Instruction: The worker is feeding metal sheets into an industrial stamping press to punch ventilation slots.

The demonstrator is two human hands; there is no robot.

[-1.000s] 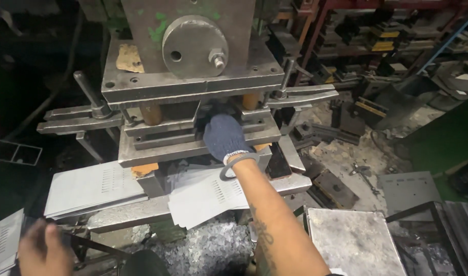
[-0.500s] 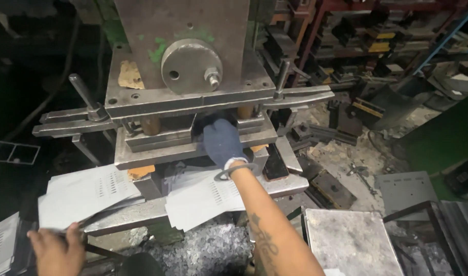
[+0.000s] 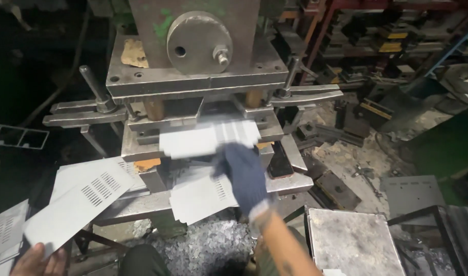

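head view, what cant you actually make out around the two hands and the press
- Right hand: motion-blurred, so whether its gloved fingers grip the blurred metal sheet cannot be told.
- Left hand: cut off by the bottom edge under the slotted sheet, so its grip is hidden.
- Die opening of the press: covered by the blurred sheet.
- Sheet stack: cut by the left edge.

No pkgs, labels, signs or screens in view — just bare metal, machinery.
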